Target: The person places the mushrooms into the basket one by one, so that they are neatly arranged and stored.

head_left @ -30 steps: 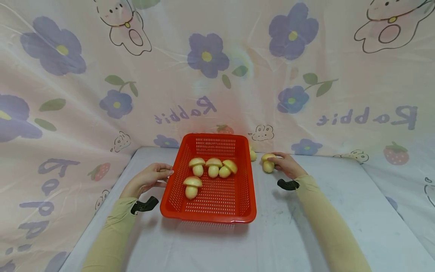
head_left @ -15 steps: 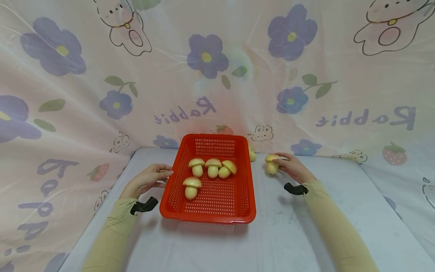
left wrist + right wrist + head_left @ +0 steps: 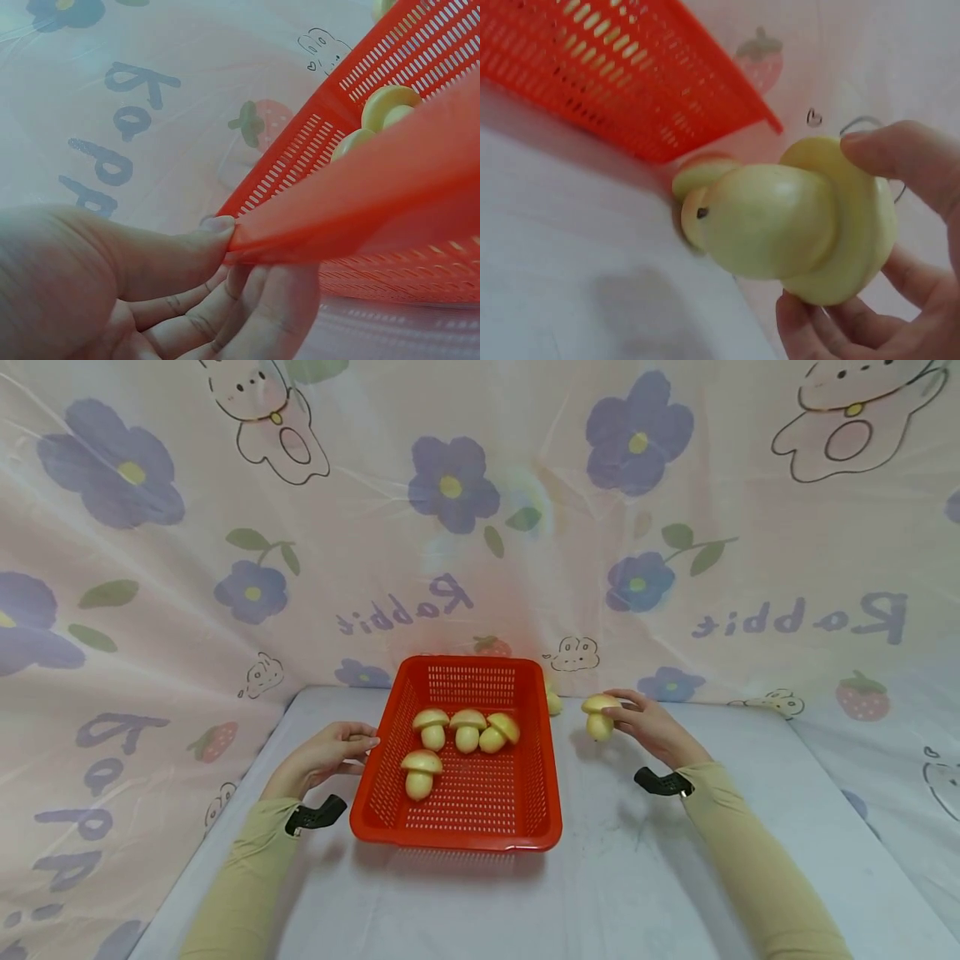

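Note:
My left hand (image 3: 326, 756) pinches the left rim of a red perforated plastic basket (image 3: 536, 839), thumb on top and fingers below, as the left wrist view shows. Several yellow toy mushrooms (image 3: 420, 772) lie inside it. To the right of the basket, my right hand (image 3: 648, 727) grips another toy mushroom (image 3: 769, 221) by its cap between thumb and fingers. Its stem points down in the head view, with a shadow on the table below. One more mushroom (image 3: 553, 702) sits behind the basket's right side, partly hidden by the wall.
A white-covered table (image 3: 637, 893) carries the basket. A pale curtain (image 3: 525, 585) printed with flowers and rabbits hangs close behind the table's back edge and along its left side. Black wrist mounts (image 3: 663, 782) stick out from both sleeves.
My right hand has drawn its mushroom to the right, away from the basket, then tilted it more upright and raised it slightly. My left hand stays on the basket rim.

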`<state>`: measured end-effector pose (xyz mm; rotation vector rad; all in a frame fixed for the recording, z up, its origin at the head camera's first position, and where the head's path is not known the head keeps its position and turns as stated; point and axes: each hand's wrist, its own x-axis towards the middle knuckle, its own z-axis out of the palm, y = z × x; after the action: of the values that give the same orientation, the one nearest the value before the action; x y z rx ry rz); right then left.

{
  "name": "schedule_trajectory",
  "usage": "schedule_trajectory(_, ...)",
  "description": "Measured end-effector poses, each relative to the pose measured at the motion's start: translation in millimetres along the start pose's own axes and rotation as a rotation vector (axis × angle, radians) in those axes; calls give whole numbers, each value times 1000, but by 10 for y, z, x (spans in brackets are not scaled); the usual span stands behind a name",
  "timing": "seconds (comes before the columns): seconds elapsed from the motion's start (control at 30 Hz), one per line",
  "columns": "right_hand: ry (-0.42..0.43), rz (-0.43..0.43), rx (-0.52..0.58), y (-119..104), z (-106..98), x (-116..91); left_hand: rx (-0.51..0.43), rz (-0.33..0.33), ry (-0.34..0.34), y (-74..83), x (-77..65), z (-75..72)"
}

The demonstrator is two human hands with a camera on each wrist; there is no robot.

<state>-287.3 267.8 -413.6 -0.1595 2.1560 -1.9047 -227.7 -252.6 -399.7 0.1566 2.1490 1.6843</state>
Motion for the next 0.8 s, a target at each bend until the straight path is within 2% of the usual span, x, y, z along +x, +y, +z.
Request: schedule_trajectory(0.8,-104,-123,-33,-572,422,-268,-11,0,-3,13,-6,6)
